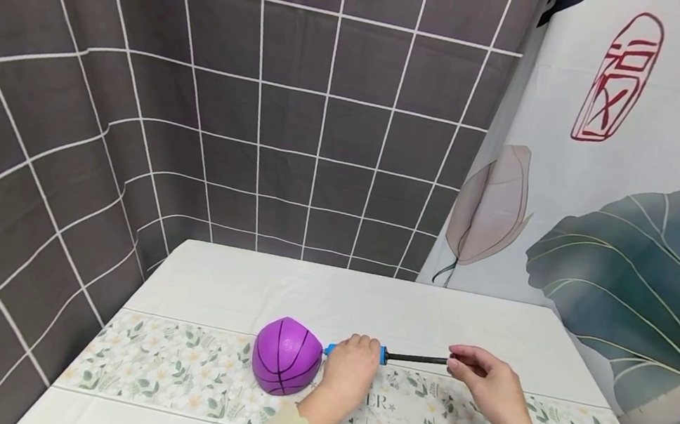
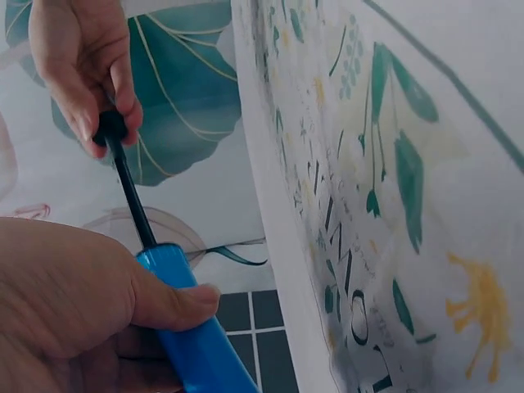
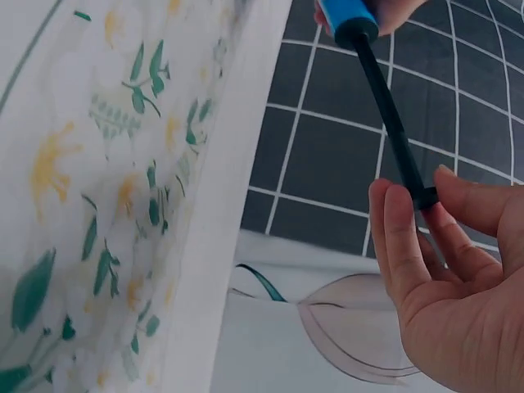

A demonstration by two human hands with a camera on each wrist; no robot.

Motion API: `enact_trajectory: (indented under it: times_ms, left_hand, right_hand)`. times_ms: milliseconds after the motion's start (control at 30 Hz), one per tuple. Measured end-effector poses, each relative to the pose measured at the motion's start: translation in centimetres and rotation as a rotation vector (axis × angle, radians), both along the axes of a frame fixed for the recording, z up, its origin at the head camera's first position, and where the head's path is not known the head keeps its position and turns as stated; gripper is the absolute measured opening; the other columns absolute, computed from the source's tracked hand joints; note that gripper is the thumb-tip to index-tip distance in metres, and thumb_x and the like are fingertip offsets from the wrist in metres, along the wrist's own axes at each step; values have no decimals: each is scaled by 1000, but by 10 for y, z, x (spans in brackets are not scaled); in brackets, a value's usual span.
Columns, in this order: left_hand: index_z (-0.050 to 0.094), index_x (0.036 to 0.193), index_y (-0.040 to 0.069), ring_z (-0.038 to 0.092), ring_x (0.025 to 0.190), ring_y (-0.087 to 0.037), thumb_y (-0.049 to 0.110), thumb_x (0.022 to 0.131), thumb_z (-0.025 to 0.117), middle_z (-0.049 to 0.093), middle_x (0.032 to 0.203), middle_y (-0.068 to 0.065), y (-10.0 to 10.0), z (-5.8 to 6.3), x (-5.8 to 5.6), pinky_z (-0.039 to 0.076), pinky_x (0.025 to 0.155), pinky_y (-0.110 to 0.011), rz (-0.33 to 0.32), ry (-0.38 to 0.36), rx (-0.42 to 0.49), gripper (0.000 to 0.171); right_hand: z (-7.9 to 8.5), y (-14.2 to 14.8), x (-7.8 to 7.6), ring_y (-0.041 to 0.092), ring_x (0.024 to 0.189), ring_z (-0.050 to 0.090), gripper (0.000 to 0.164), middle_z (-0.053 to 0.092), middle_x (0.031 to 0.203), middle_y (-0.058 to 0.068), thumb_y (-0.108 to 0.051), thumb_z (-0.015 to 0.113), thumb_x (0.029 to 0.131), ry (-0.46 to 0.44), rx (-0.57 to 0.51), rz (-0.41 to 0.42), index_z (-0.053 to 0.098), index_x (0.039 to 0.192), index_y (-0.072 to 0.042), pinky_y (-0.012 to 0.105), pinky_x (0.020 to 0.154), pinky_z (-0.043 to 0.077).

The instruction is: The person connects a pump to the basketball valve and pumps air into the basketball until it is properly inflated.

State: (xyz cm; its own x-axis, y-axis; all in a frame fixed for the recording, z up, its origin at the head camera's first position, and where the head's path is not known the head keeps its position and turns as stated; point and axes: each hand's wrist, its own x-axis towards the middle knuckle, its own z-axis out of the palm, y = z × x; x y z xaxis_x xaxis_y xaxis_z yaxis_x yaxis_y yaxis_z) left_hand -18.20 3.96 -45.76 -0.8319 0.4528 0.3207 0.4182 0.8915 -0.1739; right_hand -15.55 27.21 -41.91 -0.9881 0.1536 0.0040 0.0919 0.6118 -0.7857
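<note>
A purple ball [image 1: 285, 357] with black basketball lines sits on the table, its outline dented and pointed rather than round. My left hand [image 1: 351, 369] grips the blue barrel of a hand pump [image 2: 205, 352], thumb laid along it. The barrel's left end meets the ball's right side in the head view. From the other end the black rod [image 1: 417, 359] stands drawn well out, running to the right. At its tip my right hand [image 1: 490, 389] pinches the small black end knob [image 3: 424, 197] between thumb and fingers. Most of the barrel is hidden under the left hand.
The white table [image 1: 368, 290] carries a band of printed flowers and lettering. A dark curtain with white grid lines [image 1: 287, 121] hangs behind and to the left. On the right hangs a pale cloth [image 1: 537, 264] with large leaf prints.
</note>
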Motion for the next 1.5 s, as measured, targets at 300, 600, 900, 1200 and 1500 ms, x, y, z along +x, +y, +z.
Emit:
enact_trajectory:
  times_ms: [300, 600, 900, 1200, 1500]
  left_hand:
    - [68, 108, 11, 63, 87, -15, 23, 93, 70, 65, 91, -1, 10, -6, 0, 56, 83, -28, 37, 55, -40, 20]
    - [68, 109, 11, 64, 88, -20, 25, 95, 66, 66, 92, -2, 10, -10, 0, 57, 89, -36, 50, 93, -13, 20]
    - [65, 105, 13, 60, 88, -17, 24, 95, 65, 62, 90, 0, 6, -14, 2, 56, 86, -33, 14, 134, 17, 15]
    - [61, 103, 14, 57, 85, -16, 25, 88, 74, 58, 88, 0, 3, -12, 2, 55, 84, -28, 20, 126, 8, 23]
    - [62, 108, 13, 58, 88, -14, 26, 88, 76, 59, 90, 0, 0, -9, 0, 55, 85, -27, 27, 61, -26, 28]
  right_hand:
    - [-16, -24, -6, 17, 92, 73, 34, 74, 105, 8, -18, 69, 97, 14, -67, -33, 66, 126, -2, 39, 85, 60]
    - [-28, -65, -12, 14, 84, 73, 28, 74, 96, 5, -11, 72, 93, 60, -143, -37, 70, 119, -1, 25, 73, 60]
    - [-34, -79, -14, 18, 84, 73, 27, 74, 95, 7, -7, 73, 91, 63, -236, -23, 70, 117, 2, 31, 75, 62]
    - [-24, -52, -10, 18, 91, 74, 35, 74, 104, 9, -14, 72, 94, -4, -243, -56, 67, 125, 1, 35, 84, 61]
    - [-8, -9, -5, 16, 96, 74, 46, 71, 115, 12, -20, 67, 98, -47, -271, -82, 58, 136, 4, 31, 88, 59]
